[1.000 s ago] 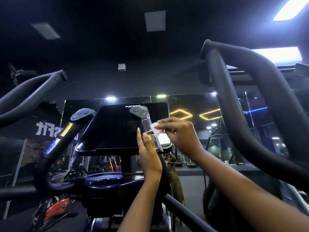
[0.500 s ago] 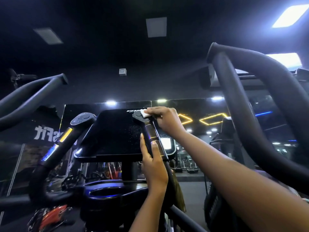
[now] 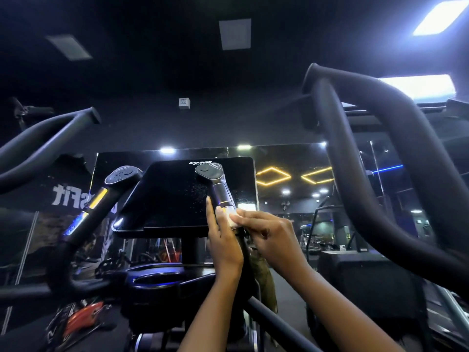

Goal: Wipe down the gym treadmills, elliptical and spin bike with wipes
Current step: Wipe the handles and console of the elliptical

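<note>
Right hand (image 3: pixel 272 236) pinching a small pale wipe (image 3: pixel 234 219) against the lower part of the right inner handle (image 3: pixel 220 193). Left hand (image 3: pixel 223 241) flat along that handle's left side, fingers straight, bracing it. Beyond: dark console (image 3: pixel 177 199), speckled near the handle; left inner handle (image 3: pixel 101 199); swing arm (image 3: pixel 368 161). Judged early on the elliptical (image 3: pixel 162 278): one grip underway, console and other handles apparently left; treadmills and spin bike not identifiable.

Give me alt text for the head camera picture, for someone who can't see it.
A person's right hand holds a white wipe against the inner handlebar grip of an elliptical in a dark gym, while the left hand rests on it with straight fingers. The dark console screen sits behind.
</note>
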`<state>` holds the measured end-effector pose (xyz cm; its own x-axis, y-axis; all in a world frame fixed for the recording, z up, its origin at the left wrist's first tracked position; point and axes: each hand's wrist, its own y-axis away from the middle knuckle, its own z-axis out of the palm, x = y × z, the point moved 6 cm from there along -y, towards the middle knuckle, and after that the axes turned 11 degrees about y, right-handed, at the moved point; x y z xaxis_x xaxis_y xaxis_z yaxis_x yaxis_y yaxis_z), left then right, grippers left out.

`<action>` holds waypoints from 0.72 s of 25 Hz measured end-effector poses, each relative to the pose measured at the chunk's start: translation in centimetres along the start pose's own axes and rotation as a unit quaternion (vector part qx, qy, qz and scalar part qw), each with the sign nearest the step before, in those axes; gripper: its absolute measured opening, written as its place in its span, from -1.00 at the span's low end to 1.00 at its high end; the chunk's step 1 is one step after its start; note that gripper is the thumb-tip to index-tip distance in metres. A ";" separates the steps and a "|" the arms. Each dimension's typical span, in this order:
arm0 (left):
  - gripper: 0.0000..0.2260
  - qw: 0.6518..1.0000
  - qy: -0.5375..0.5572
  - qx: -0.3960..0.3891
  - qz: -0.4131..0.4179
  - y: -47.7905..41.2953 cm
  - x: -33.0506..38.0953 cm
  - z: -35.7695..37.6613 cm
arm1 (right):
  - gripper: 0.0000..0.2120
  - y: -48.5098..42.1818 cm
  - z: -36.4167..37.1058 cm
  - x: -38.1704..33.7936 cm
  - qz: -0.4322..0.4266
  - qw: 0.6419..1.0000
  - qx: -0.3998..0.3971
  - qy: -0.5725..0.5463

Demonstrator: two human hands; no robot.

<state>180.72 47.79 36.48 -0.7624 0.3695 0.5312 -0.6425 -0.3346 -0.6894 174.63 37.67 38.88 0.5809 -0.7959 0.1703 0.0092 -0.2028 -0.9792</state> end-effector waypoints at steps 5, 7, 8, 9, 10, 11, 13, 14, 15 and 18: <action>-0.62 1.000 -0.002 0.002 -0.001 0.6 0.8 0.1 | -0.72 -1.0 -0.8 -0.6 -0.036 0.998 0.020 0.039; -0.61 1.000 -0.020 0.001 -0.010 0.5 0.6 0.1 | -0.71 -2.3 -0.1 -0.3 0.027 0.999 0.016 -0.029; -0.60 1.000 -0.027 0.001 -0.013 0.5 0.7 0.2 | -0.69 -2.3 0.2 -0.2 0.066 0.996 0.008 -0.057; -0.60 0.999 -0.029 0.001 -0.016 0.6 0.8 0.2 | -0.68 -1.8 0.4 0.0 0.101 0.992 0.004 -0.071; -0.60 0.999 -0.029 0.002 -0.016 0.8 1.0 0.2 | -0.68 -0.9 0.5 0.1 0.128 0.989 0.002 -0.076; -0.61 0.999 -0.029 0.003 -0.016 1.0 1.3 0.1 | -0.68 0.0 0.6 0.3 0.150 0.985 0.000 -0.081; -0.61 0.999 -0.030 0.008 -0.018 1.1 1.5 0.2 | -0.68 1.8 0.2 0.5 0.174 0.980 -0.003 -0.094; -0.61 0.999 -0.032 0.009 -0.018 1.1 1.6 0.3 | -0.68 2.4 -0.1 0.5 0.178 0.979 -0.008 -0.099; -0.62 0.999 -0.038 0.008 -0.017 1.1 1.7 0.3 | -0.67 2.8 -0.4 0.4 0.177 0.979 -0.013 -0.100; -0.61 0.997 -0.069 0.009 -0.021 1.3 1.6 0.2 | -0.66 2.9 -1.3 0.2 0.171 0.980 -0.039 -0.097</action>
<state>178.67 47.83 36.54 -0.7368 0.2616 0.6234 -0.6750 -0.3366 -0.6565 173.72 36.13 36.18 0.6834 -0.7028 -0.1976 -0.2701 0.0080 -0.9628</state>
